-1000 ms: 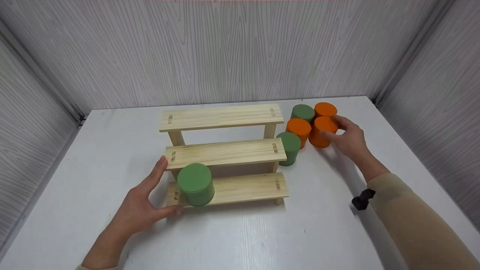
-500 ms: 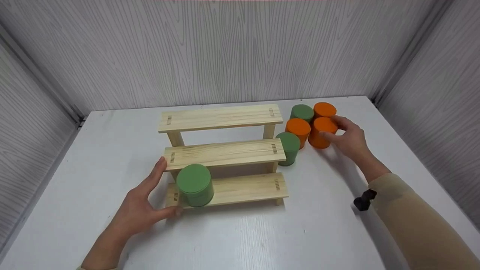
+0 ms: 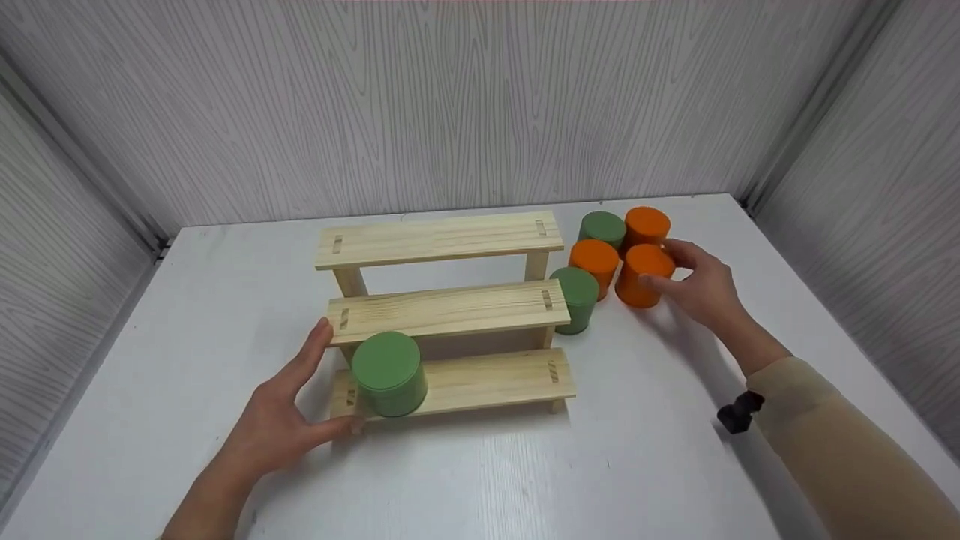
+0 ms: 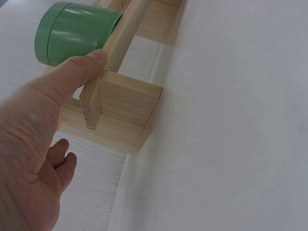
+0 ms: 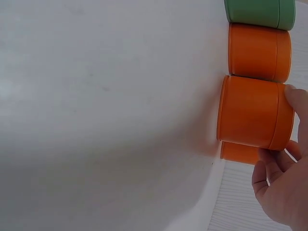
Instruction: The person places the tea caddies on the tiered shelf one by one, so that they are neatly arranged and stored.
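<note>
Orange can (image 3: 637,290) in right hand (image 3: 705,286), solid. Left of that hand: two more orange cans (image 3: 594,257), two dark green cans (image 3: 577,300). Beside left hand (image 3: 270,420): brighter green can (image 3: 390,375); rack (image 3: 457,309) pale wood, fine grain, browner joint marks. Behind right hand, sleeve (image 3: 847,450) beige. Under both, table (image 3: 480,472) white. Beyond, back wall (image 3: 450,105) grey-white, wavy grain.

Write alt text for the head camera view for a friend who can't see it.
A person's right hand pinches an orange canister in a cluster of orange and green canisters, right of a three-step wooden stand. The left hand touches the stand's left end, near a green canister on the lowest step.
</note>
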### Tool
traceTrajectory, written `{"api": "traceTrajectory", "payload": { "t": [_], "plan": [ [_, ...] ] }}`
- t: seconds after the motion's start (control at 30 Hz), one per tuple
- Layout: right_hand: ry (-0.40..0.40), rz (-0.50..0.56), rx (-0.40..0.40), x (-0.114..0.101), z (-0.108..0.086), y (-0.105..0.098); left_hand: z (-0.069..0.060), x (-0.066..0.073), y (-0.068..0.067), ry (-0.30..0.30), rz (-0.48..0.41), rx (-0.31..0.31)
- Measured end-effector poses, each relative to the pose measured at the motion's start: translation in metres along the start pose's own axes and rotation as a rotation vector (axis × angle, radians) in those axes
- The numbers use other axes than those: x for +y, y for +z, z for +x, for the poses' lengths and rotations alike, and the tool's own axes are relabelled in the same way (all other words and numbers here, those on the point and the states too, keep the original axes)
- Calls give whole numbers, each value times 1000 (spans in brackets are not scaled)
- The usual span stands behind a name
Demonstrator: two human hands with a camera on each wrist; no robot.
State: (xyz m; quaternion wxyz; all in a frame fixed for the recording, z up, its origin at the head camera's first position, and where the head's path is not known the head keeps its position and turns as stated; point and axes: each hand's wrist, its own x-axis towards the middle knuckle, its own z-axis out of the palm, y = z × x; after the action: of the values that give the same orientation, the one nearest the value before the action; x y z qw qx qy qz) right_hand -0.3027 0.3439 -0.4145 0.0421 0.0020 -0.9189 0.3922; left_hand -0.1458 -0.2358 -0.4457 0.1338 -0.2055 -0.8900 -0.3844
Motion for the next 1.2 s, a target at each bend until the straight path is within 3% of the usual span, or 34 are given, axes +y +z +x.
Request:
{"api": "traceTrajectory", "payload": {
  "t": [0.5, 0.73, 1.2],
  "plan": [
    [-19, -71, -50, -7, -11, -7, -1, 0, 1, 2, 19, 5],
    [-97, -93, -45, -4, -18, -10, 1, -4, 3, 38, 23, 14],
    [-187, -69, -56, -17, -33, -11, -1, -2, 0, 41, 24, 10]
  ]
}}
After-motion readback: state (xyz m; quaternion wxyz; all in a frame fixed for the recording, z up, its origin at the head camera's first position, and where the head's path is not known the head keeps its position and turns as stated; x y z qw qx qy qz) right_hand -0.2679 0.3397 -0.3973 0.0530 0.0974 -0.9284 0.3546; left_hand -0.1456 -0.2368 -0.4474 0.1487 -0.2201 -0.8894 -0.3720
